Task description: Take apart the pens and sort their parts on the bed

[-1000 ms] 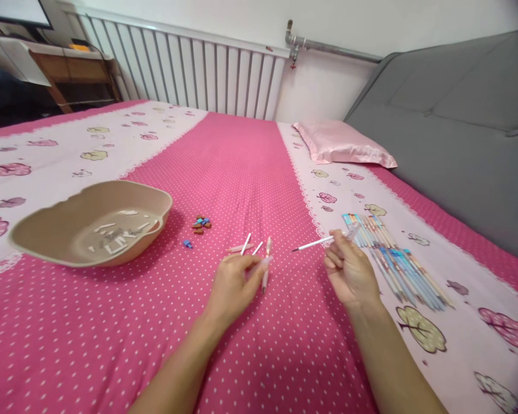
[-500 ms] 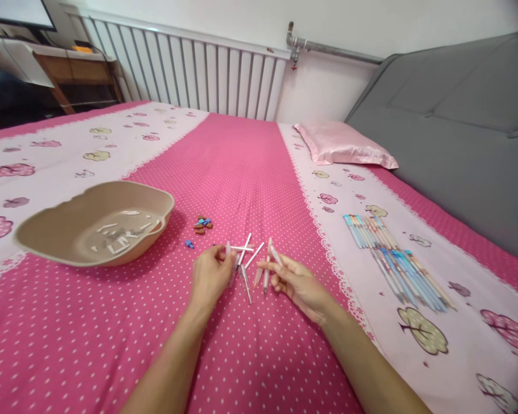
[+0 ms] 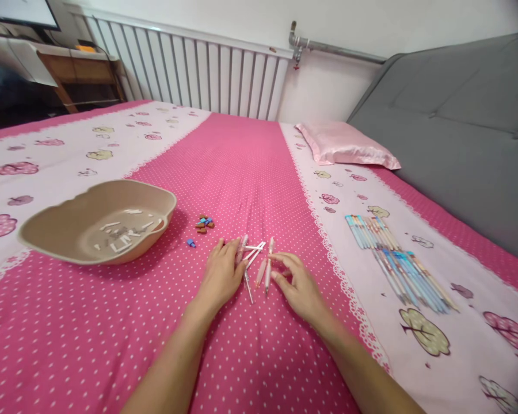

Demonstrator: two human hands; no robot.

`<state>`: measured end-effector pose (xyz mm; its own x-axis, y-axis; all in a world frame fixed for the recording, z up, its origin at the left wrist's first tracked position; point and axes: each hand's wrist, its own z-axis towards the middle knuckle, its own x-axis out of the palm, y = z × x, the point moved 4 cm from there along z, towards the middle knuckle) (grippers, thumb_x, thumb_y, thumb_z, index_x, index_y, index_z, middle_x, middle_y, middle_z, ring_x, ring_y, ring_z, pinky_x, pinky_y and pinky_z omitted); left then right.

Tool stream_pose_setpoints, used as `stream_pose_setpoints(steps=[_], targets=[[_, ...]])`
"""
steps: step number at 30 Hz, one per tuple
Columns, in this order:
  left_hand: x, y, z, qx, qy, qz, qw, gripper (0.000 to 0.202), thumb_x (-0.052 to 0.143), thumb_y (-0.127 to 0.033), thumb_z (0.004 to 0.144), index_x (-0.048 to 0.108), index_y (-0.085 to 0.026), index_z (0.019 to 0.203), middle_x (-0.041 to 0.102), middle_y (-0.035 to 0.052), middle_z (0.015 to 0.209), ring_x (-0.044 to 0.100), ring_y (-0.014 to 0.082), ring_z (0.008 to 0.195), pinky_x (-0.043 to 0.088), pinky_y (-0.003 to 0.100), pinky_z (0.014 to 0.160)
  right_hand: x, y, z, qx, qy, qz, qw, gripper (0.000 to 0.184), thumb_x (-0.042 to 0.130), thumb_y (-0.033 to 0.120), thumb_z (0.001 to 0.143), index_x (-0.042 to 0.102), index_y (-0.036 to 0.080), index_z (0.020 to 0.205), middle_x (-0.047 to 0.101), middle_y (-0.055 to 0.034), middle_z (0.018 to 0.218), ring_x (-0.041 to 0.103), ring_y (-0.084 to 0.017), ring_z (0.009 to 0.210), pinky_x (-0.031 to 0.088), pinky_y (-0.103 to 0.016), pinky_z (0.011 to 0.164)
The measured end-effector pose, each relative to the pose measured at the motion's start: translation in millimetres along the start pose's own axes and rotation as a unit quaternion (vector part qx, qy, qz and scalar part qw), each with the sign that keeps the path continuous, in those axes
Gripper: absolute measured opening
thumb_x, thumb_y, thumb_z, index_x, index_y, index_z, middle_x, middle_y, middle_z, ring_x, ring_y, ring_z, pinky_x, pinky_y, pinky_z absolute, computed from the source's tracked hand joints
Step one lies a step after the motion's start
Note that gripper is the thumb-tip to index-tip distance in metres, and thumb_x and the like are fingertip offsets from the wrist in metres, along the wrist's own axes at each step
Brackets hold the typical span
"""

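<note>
On the bed (image 3: 242, 155), the pink pen (image 3: 267, 279) runs lengthwise away from the person, its dark tip pointing back. The right hand (image 3: 301, 288) is half open, thumb and forefinger apart beside the pen. The left hand (image 3: 221, 273) curves palm-down against a clear tube (image 3: 242, 246); its grip cannot be told.

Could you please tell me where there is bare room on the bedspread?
The bedspread is bare from the white sticks up toward the radiator, and between the right hand and the rows of pens. It is crowded between the left hand and the right, with sticks and pink pens, and beside the basin, with small pieces.
</note>
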<state>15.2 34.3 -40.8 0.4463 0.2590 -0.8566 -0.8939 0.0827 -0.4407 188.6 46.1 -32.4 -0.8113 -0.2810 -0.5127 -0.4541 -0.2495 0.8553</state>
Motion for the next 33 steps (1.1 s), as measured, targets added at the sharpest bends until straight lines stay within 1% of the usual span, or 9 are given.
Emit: stream_pose_setpoints(steps=[5,9,14,17,21,25,29,31,33], targets=[[-8.3,-9,0,-0.012,0.01,0.016,1.0,0.045,0.047,-0.027,0.081,0.046,-0.008,0.122,0.062,0.0147,0.099,0.055,0.0266,0.096,0.042,0.038,0.082,7,0,-5,-0.006,0.056,-0.103,0.993,0.035,0.05,0.028,0.082,0.057,0.022,0.116,0.058,-0.0061,0.09,0.055,-0.019,0.08,0.044,-0.035,0.074],[-12.9,-13,-2,-0.055,0.035,-0.004,0.998,0.048,0.051,-0.033,0.079,0.046,-0.012,0.123,0.065,0.0097,0.087,0.059,0.0235,0.081,0.042,0.031,0.07,9,3,-6,-0.024,0.051,-0.091,0.994,0.03,0.05,0.025,0.081,0.055,0.021,0.111,0.058,-0.0035,0.083,0.054,-0.018,0.076,0.042,-0.032,0.07],[-11.1,-16,-3,-0.035,0.06,-0.049,0.996,0.041,0.049,-0.036,0.08,0.052,-0.017,0.117,0.067,0.0064,0.082,0.061,0.0204,0.075,0.04,0.027,0.066,6,5,-5,-0.019,0.024,-0.088,0.996,0.018,0.05,0.025,0.08,0.055,0.022,0.098,0.058,-0.0031,0.082,0.053,-0.018,0.074,0.04,-0.031,0.066],[-14.7,-14,-2,-0.069,0.028,-0.031,0.997,0.046,0.048,-0.043,0.08,0.054,-0.015,0.116,0.068,0.0097,0.087,0.061,0.0226,0.079,0.041,0.03,0.069,5,6,-5,-0.015,0.021,-0.102,0.994,0.014,0.052,0.027,0.08,0.055,0.022,0.093,0.057,-0.0022,0.079,0.053,-0.017,0.068,0.039,-0.03,0.061],[-23.1,-12,-2,-0.101,-0.049,-0.022,0.993,0.046,0.047,-0.046,0.081,0.06,-0.012,0.108,0.064,0.0149,0.104,0.057,0.0272,0.097,0.04,0.037,0.084,5,3,-4,-0.011,0.016,-0.117,0.993,0.023,0.059,0.034,0.075,0.054,0.023,0.095,0.057,-0.0006,0.074,0.053,-0.016,0.063,0.036,-0.027,0.054],[-25.7,-16,-2,-0.069,-0.077,-0.059,0.993,0.04,0.047,-0.044,0.082,0.064,-0.013,0.1,0.066,0.0125,0.097,0.058,0.0258,0.094,0.041,0.036,0.084,7,-6,-2,0.04,0.024,-0.053,0.998,0.03,0.059,0.029,0.072,0.049,0.023,0.1,0.057,0.0023,0.062,0.055,-0.016,0.056,0.036,-0.026,0.05],[-27.7,-23,-3,-0.044,-0.09,-0.103,0.99,0.033,0.049,-0.04,0.082,0.066,-0.015,0.094,0.067,0.0098,0.093,0.059,0.0228,0.09,0.043,0.035,0.082,5,-17,0,0.127,-0.015,0.048,0.991,0.035,0.059,0.021,0.066,0.044,0.019,0.097,0.057,0.0033,0.059,0.054,-0.015,0.052,0.038,-0.026,0.05],[-27.2,-26,-4,-0.048,-0.083,-0.137,0.986,0.03,0.051,-0.038,0.081,0.066,-0.016,0.092,0.068,0.0092,0.093,0.06,0.0219,0.09,0.043,0.034,0.083,3,-15,2,0.128,-0.033,0.128,0.983,0.034,0.059,0.021,0.066,0.042,0.019,0.095,0.056,0.0038,0.062,0.054,-0.013,0.054,0.041,-0.025,0.051],[-23.8,-29,-6,-0.064,-0.056,-0.192,0.978,0.03,0.054,-0.039,0.078,0.067,-0.016,0.093,0.069,0.0088,0.092,0.062,0.0212,0.087,0.045,0.034,0.081,3,-6,1,0.096,-0.028,0.207,0.973,0.032,0.059,0.022,0.068,0.041,0.02,0.094,0.057,0.0029,0.068,0.056,-0.012,0.059,0.043,-0.025,0.055]])
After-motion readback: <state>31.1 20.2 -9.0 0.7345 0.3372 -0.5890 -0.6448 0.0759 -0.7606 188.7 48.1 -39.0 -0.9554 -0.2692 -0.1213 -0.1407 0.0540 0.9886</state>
